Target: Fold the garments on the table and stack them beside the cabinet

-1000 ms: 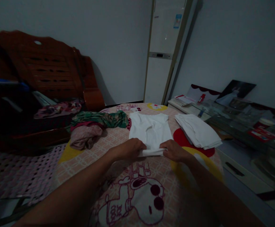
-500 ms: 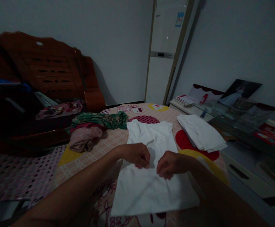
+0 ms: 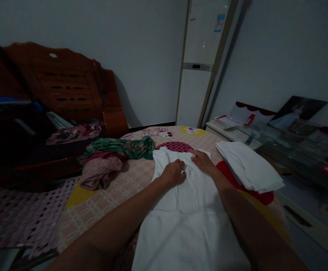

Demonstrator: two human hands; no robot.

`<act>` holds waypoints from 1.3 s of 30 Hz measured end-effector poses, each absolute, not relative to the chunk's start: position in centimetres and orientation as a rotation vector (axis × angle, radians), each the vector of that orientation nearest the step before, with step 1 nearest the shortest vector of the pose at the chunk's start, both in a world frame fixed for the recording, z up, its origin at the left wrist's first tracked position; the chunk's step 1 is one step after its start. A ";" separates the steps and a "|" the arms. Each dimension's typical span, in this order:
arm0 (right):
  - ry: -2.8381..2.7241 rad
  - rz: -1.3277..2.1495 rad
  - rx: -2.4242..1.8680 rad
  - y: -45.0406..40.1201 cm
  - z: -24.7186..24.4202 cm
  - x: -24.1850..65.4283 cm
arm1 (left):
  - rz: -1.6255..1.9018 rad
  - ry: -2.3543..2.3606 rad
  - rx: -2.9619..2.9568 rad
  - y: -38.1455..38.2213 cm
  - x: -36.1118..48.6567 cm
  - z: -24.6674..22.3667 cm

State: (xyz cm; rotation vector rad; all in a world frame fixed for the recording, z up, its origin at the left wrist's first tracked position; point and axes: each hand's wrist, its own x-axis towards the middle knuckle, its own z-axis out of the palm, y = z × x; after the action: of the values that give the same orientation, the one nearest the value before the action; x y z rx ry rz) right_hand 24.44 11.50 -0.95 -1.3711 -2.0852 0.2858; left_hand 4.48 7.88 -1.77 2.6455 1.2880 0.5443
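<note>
A white sleeveless top [image 3: 192,229] lies spread lengthwise in front of me, its neck end away from me and its near part running past the lower edge of the view. My left hand [image 3: 174,174] rests on the upper left of the cloth, fingers bent and slightly apart, thumb off to the side. Farther up and to the right, my right hand [image 3: 202,162] touches the top near its neck edge, with the index finger stretched out. Neither hand shows a clear grip on the fabric. A fold crosses the top about halfway down.
Beneath lies a round table with a patterned cloth [image 3: 107,207]. Crumpled green [image 3: 135,147] and pinkish clothes [image 3: 100,173] sit at the left, a folded white pile [image 3: 248,165] at the right. A wooden bench [image 3: 64,86] and a glass-topped cabinet [image 3: 290,139] flank the table.
Both hands have moved from the middle of the top up toward its neck end, and their fingers have loosened. The view has shifted slightly.
</note>
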 end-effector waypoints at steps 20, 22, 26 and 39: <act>-1.398 0.949 -1.389 12.3 0.1 26.0 | 0.584 1.398 2.395 9.1 3.8 -2.2; -1.358 1.098 -1.290 11.6 0.9 27.6 | 0.593 1.412 2.366 9.1 3.8 -2.2; -1.540 1.224 -1.365 10.2 2.9 31.3 | 0.617 1.390 2.360 9.2 3.8 -2.4; -1.648 1.112 -1.472 10.2 3.4 23.5 | 0.735 1.043 2.047 10.3 2.8 -0.2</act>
State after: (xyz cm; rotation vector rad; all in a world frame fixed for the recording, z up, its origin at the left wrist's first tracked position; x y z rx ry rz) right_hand 23.46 10.19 3.44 -1.4722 -1.6479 1.1124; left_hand 2.85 10.34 -0.20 2.0472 1.0430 0.7352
